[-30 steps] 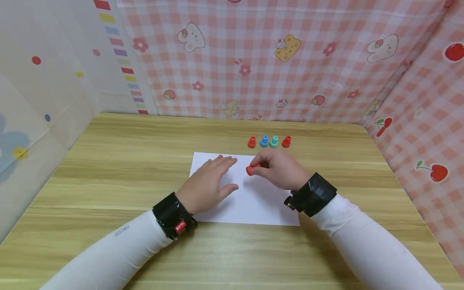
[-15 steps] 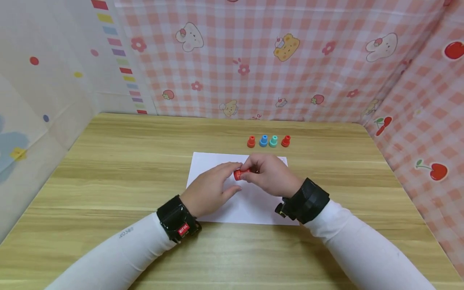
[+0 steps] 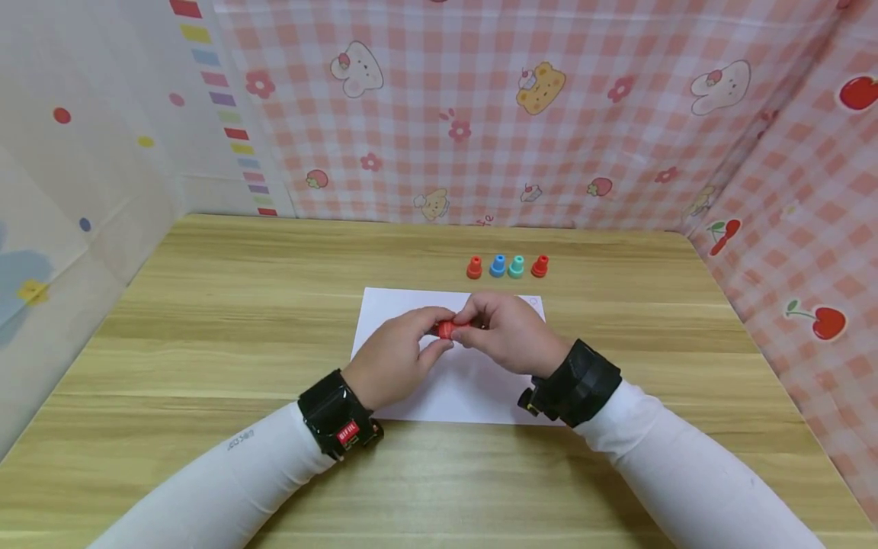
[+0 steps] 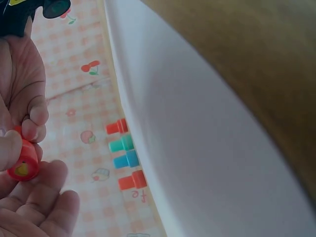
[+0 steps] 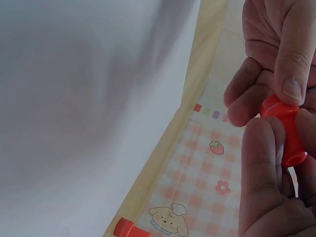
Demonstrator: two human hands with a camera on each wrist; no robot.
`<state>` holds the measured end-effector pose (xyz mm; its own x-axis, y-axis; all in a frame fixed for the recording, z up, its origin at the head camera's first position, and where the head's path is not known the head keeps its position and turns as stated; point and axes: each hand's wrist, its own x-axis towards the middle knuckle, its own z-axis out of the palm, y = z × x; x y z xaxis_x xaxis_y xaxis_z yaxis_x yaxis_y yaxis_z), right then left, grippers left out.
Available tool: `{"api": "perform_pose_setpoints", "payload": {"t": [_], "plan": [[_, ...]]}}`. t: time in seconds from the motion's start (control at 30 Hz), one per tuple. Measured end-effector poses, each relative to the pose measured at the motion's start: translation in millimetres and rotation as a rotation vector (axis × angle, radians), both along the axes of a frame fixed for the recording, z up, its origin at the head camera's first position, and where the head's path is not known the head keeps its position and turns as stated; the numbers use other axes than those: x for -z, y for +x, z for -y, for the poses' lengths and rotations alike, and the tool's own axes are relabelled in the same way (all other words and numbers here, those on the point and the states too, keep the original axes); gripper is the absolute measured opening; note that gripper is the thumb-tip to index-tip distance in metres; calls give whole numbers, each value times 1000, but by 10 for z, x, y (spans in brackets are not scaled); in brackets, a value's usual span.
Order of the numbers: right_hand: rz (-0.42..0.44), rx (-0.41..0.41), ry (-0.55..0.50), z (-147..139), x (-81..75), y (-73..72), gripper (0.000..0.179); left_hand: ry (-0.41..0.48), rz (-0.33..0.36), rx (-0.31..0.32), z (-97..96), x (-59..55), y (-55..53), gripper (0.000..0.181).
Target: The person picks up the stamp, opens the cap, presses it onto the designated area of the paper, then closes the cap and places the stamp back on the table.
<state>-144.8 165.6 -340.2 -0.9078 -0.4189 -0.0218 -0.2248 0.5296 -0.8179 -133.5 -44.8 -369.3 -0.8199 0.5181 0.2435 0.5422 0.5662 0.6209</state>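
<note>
A small red toy stamp is held above a white sheet of paper in the head view. My right hand pinches its narrower handle between thumb and fingers. From the other side, my left hand has thumb and fingertips on the wide end. In the right wrist view the left thumb presses that end of the stamp. A yellow heart shows on the wide end of the stamp in the left wrist view. Fingers cover part of it.
Behind the paper, a row of similar stamps stands on the wooden table: red, blue, teal and red. A faint pink mark is near the sheet's far right corner. Patterned cloth hangs behind.
My right hand has brought the red stamp left to my left hand. The left fingers, spread apart earlier, have come together on its wide end.
</note>
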Motion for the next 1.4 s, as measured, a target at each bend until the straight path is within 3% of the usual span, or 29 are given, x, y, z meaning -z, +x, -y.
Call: {"api": "perform_pose_setpoints", "payload": {"t": [0.17,0.43,0.93,1.13,1.4], "plan": [[21,-18,-27,-6,5,-19,10,87,18,-29,3,16,-1,23],[61,-48,-46,-17,0,-20,12,197,-6,-25,27,31,0,24],[81,-37,-63,-16,-15,-17,9,399,169,-53,40,25,-9,19],[96,-42,-87,-26,-26,-17,9,432,221,-55,40,10,-11,16],[101,-41,-97,-58,-11,-23,8,443,237,-39,63,27,-32,17]]}}
